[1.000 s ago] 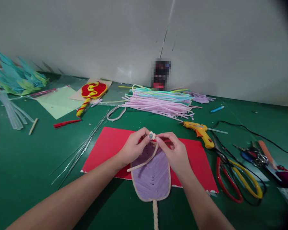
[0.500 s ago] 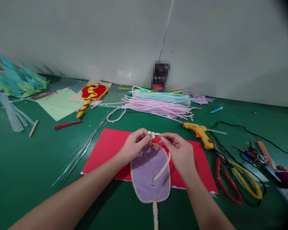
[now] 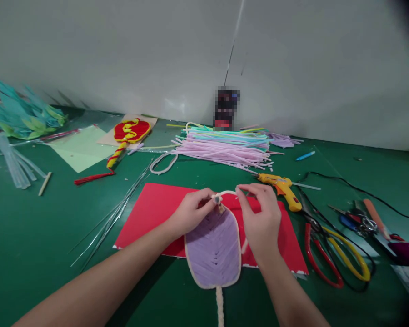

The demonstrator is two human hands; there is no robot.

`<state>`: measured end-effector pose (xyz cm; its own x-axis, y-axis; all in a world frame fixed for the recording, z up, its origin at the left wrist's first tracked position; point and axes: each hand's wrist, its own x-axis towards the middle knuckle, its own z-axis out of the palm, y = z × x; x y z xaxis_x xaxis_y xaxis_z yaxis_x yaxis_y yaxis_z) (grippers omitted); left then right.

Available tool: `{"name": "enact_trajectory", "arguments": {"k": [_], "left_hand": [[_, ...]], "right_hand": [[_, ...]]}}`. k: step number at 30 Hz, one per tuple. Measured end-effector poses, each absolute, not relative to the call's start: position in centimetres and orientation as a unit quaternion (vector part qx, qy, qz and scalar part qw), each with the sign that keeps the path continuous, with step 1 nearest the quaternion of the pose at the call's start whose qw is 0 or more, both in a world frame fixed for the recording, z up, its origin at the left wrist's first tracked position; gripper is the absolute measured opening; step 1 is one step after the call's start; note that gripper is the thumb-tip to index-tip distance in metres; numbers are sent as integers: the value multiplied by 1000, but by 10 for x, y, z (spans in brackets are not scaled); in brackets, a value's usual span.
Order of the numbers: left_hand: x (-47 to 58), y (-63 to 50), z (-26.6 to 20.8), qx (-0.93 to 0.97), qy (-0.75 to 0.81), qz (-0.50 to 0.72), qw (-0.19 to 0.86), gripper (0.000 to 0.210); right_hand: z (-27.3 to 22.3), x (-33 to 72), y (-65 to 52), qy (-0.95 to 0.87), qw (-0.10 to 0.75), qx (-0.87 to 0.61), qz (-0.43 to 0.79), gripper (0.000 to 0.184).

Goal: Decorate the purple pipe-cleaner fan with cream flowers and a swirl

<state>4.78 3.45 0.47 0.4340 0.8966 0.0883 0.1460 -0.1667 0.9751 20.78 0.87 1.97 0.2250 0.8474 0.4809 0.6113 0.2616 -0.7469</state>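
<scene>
My left hand (image 3: pixel 195 211) pinches a small cream pipe-cleaner flower (image 3: pixel 217 199) with a dark grey centre. From the flower a cream pipe cleaner (image 3: pixel 227 192) arches across to my right hand (image 3: pixel 261 218), whose thumb and forefinger are closed on it; its loose end shows below that hand. Under both hands lies a lilac fan (image 3: pixel 213 250) with a cream border and a twisted cream handle (image 3: pixel 220 304). Part of its top edge is hidden by my left hand. The fan rests partly on a red sheet (image 3: pixel 157 204).
Bundled pink and mint pipe cleaners (image 3: pixel 221 150) lie behind the sheet. To the right are a yellow glue gun (image 3: pixel 286 188) with a cord, red-and-yellow-handled pliers (image 3: pixel 322 240) and other tools. Thin wires (image 3: pixel 119 213) and a red-and-yellow fan (image 3: pixel 131 131) are on the left.
My right hand has moved right, drawing the pipe cleaner into a longer arc from the flower. The flower has shifted slightly down and right in my left hand.
</scene>
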Motion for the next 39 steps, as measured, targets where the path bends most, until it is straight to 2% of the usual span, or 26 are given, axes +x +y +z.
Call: {"name": "enact_trajectory", "arguments": {"k": [5, 7, 21, 33, 39], "left_hand": [[47, 36, 6, 686, 386, 366, 496, 19], [46, 36, 6, 687, 399, 360, 490, 20], [46, 38, 0, 718, 400, 332, 463, 23], [46, 37, 2, 743, 395, 332, 426, 23], [46, 36, 3, 762, 404, 321, 390, 22]], "right_hand": [[10, 199, 9, -602, 469, -569, 305, 17], [6, 197, 10, -601, 464, -556, 339, 20], [3, 195, 10, -680, 389, -541, 305, 16], [-5, 185, 8, -587, 470, -533, 387, 16], [-3, 184, 9, -548, 485, -531, 427, 17]]}}
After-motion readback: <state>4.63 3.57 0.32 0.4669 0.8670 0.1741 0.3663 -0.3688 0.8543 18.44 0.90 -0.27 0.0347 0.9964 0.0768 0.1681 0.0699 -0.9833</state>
